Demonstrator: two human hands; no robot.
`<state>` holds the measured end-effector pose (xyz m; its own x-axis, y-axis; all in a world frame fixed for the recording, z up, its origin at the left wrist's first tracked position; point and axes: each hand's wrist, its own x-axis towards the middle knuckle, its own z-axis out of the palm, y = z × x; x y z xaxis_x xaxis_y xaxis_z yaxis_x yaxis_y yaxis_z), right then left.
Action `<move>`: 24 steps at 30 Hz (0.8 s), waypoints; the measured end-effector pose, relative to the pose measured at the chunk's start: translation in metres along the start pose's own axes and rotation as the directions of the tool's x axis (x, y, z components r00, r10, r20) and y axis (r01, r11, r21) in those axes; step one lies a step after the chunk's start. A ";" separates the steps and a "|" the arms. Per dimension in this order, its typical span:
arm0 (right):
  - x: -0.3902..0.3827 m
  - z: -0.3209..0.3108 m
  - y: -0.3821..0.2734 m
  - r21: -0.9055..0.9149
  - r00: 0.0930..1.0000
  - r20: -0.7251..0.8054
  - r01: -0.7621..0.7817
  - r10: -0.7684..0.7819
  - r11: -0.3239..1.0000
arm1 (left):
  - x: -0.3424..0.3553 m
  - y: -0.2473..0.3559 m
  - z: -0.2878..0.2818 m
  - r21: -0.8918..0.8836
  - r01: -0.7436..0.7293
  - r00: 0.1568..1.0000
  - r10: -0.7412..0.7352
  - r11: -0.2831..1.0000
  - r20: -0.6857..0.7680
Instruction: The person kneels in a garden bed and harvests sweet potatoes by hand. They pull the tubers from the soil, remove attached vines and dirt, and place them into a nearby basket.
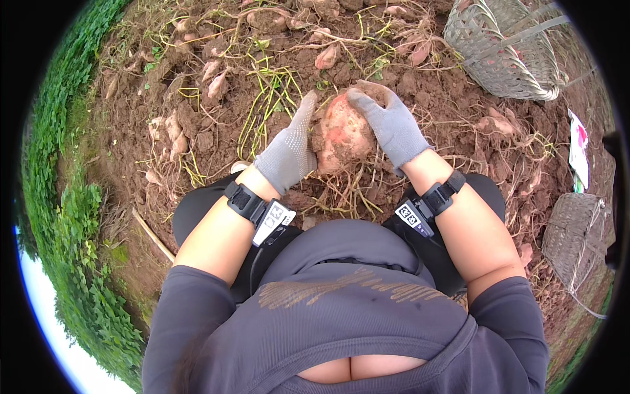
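Note:
A large, soil-caked sweet potato (344,134) with pinkish-orange skin is held between my two hands, just in front of my knees. My left hand (289,148), in a grey glove with a dotted palm, presses along its left side; some of its fingers are hidden. On the upper right, my right hand (387,121), in a matching muddy glove, curls round it with the thumb on top. Thin roots and stems (354,190) lie beneath the sweet potato. Yellow-green vine stems (262,108) spread beside my left hand.
Dug-up sweet potatoes (174,134) lie scattered over loose brown soil, with more (499,123) to the right. A woven basket (505,52) stands at the far right, another basket (576,236) nearer. A white-and-pink packet (578,151) sits between them. Green leaves (65,217) line the left.

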<state>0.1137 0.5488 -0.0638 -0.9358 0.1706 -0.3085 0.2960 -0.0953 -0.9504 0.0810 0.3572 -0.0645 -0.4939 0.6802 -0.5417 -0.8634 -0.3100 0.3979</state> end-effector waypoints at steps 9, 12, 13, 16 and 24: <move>0.002 -0.007 0.012 0.100 0.999 -0.005 0.047 -0.047 0.994 | -0.020 -0.013 -0.007 0.322 0.022 0.999 -0.030 0.947 0.020; 0.006 -0.012 0.014 0.203 0.988 -0.147 -0.014 0.045 0.979 | -0.027 -0.011 -0.003 0.040 0.032 0.986 -0.038 0.999 0.159; 0.009 -0.017 0.014 0.205 0.978 -0.193 -0.040 0.080 0.978 | -0.028 -0.011 -0.002 0.072 0.035 0.981 -0.048 0.997 0.186; 0.018 -0.029 0.015 0.207 0.992 -0.112 -0.037 0.061 0.978 | -0.024 -0.012 -0.002 0.269 0.000 0.992 -0.033 0.963 0.118; 0.010 -0.008 0.014 -0.330 0.998 0.054 -0.009 0.028 0.944 | 0.000 -0.022 -0.015 0.852 -0.032 0.933 0.321 0.523 -0.162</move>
<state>0.1096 0.5568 -0.0810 -0.9362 0.1142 -0.3325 0.3506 0.2325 -0.9072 0.0984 0.3542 -0.0847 -0.7549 0.4271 -0.4978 -0.3482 0.3823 0.8559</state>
